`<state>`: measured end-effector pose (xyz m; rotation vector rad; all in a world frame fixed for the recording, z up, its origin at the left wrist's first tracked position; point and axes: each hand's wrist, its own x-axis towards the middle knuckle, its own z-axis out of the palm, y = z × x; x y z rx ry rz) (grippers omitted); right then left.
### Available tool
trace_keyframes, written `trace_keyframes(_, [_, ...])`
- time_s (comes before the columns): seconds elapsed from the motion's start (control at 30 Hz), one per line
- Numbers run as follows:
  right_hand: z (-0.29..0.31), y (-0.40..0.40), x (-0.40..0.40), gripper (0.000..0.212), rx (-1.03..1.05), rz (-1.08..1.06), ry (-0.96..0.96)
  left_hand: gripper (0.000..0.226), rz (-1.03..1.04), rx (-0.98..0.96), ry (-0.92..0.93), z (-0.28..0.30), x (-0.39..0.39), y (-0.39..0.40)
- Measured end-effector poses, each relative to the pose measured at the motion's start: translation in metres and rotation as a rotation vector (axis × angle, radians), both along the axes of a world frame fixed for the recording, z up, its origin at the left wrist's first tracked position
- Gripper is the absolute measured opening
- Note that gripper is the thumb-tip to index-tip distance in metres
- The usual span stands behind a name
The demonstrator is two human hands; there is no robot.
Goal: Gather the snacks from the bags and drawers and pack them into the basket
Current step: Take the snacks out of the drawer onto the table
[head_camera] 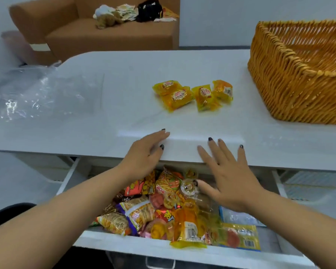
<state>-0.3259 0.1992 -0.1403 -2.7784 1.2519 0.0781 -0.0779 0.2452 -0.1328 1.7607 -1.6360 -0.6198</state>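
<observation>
A white table (pixel 124 78) with a rounded far-left corner is filling most of the view, its glossy top reflecting the overhead light. A wicker basket (pixel 291 78) is standing on the table at the far right, its interior only partly in view. Four yellow snack packets (pixel 192 95) are lying in a loose cluster near the middle of the table, just to the left of the basket and apart from it. A crumpled clear plastic bag (pixel 27 94) is lying on the table at the far left. Below the near edge of the table, a white drawer (pixel 124 243) is standing pulled out, and it is holding a pile of snacks (pixel 163 206): printed chip bags, small round jelly cups and yellow wrapped packets, one of which is hanging over the drawer's front wall. The left hand (pixel 145 152) is reaching over the near table edge with its fingers straight and close together, holding nothing. The right hand (pixel 229 177) is hovering over the table edge and the drawer with its fingers spread and straight, its thumb extending toward a jelly cup (pixel 188 186); contact with the cup cannot be determined. At the back of the room, a brown sofa (pixel 105 30) is standing against a pale wall, and it is carrying a heap of wrappers (pixel 124 13) and a black bag (pixel 148 9).
</observation>
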Motion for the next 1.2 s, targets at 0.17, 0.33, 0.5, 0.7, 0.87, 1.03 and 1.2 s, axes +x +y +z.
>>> trace_keyframes(0.17, [0.024,0.037,-0.036,0.075,0.259,-0.022,0.042,0.050,-0.244,0.163,-0.261,0.015,0.025,0.056])
trace_keyframes(0.33, [0.032,0.069,-0.010,0.065,0.323,-0.197,-0.202,0.035,-0.005,-0.082,-0.183,0.007,0.017,0.099])
trace_keyframes(0.5, [0.008,0.065,0.004,0.055,0.465,-0.220,-0.052,0.044,-0.124,0.236,-0.380,-0.008,0.005,0.085])
trace_keyframes(0.7, [-0.021,0.027,-0.015,0.076,0.592,-0.248,0.351,0.093,-0.146,0.694,-0.560,-0.031,0.004,0.087])
trace_keyframes(0.87, [-0.038,0.023,-0.017,0.071,0.778,-0.184,0.351,0.090,-0.173,0.861,-0.650,-0.028,0.005,0.081])
trace_keyframes(1.03, [-0.044,0.024,-0.017,0.071,0.757,-0.110,0.269,0.073,-0.209,0.859,-0.732,-0.017,-0.002,0.073])
trace_keyframes(1.2, [-0.056,0.029,-0.018,0.081,0.696,-0.042,0.238,0.075,-0.186,0.692,-0.744,0.023,0.000,0.076])
